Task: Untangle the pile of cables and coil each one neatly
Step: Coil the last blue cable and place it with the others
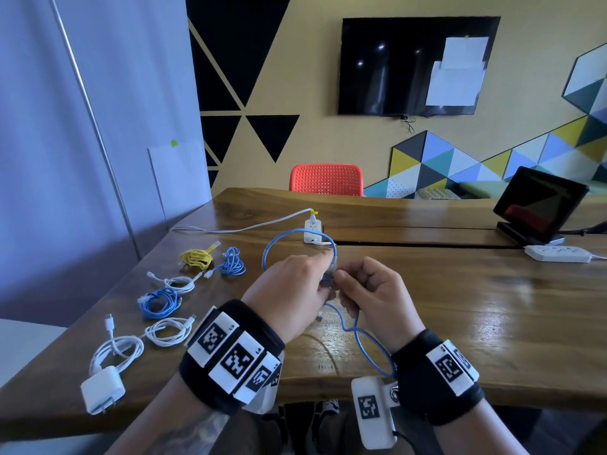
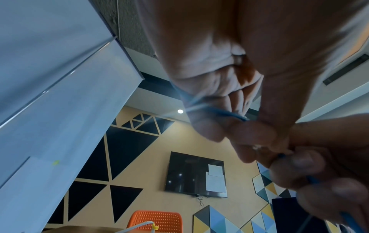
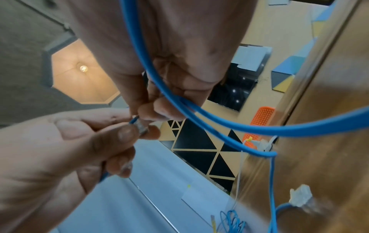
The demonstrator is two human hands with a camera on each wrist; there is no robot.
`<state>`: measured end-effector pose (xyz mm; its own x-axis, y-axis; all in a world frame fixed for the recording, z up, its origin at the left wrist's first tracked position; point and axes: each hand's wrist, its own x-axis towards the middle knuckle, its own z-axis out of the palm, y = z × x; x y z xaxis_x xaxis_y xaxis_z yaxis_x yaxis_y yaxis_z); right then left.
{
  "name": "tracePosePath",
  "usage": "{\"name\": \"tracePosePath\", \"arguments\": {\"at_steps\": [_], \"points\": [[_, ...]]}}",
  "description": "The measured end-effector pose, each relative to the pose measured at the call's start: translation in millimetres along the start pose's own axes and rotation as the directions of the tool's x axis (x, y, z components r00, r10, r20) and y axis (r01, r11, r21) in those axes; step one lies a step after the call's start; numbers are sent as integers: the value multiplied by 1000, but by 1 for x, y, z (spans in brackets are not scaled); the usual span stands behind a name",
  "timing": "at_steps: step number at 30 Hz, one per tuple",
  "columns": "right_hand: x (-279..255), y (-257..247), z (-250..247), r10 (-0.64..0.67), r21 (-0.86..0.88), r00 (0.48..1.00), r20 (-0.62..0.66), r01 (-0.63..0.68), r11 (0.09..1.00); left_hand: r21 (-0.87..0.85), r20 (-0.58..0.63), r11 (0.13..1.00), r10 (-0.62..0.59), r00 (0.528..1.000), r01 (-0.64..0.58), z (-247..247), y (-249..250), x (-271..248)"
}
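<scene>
A blue network cable (image 1: pixel 297 234) arches in a loop above both hands over the wooden table (image 1: pixel 460 307), and its tail (image 1: pixel 363 346) hangs toward my right wrist. My left hand (image 1: pixel 323 272) pinches the cable's clear plug (image 3: pixel 143 130) between thumb and forefinger. My right hand (image 1: pixel 341 282) meets it, fingers curled round the blue cable (image 3: pixel 179 98) just beside the plug. The left wrist view shows the blue cable (image 2: pixel 225 112) crossing my left palm. The cable's other clear plug (image 3: pixel 301 197) lies on the table.
Several coiled cables lie in a row at the left: yellow (image 1: pixel 196 257), blue (image 1: pixel 234 261), white (image 1: pixel 179 284), blue (image 1: pixel 161 302), white (image 1: pixel 170 330), and a white charger (image 1: pixel 103 387). Farther back are a power strip (image 1: pixel 312 229), a second strip (image 1: pixel 558 253), a tablet (image 1: pixel 542 205) and a red chair (image 1: pixel 326 178).
</scene>
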<state>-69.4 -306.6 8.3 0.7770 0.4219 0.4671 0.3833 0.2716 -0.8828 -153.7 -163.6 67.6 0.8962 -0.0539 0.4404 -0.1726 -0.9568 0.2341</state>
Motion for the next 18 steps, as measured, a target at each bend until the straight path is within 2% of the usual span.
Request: {"name": "tracePosePath", "arguments": {"at_steps": [2, 5, 11, 15, 18], "points": [[1, 1, 0, 36, 35, 999, -17, -36, 999, 5, 31, 1000, 18, 999, -19, 2, -3, 1], [3, 1, 2, 102, 110, 995, -21, -99, 989, 62, -3, 998, 29, 1000, -29, 2, -6, 2], [9, -2, -1, 245, 273, 968, 47, -248, 929, -84, -111, 996, 10, 994, -19, 4, -8, 1], [11, 0, 1, 350, 387, 930, 112, -366, 847, -145, -84, 989, 20, 996, -32, 3, -8, 1], [11, 2, 2, 359, 408, 925, 125, -377, 831, -123, -65, 992, 30, 997, -38, 2, -9, 2]]}}
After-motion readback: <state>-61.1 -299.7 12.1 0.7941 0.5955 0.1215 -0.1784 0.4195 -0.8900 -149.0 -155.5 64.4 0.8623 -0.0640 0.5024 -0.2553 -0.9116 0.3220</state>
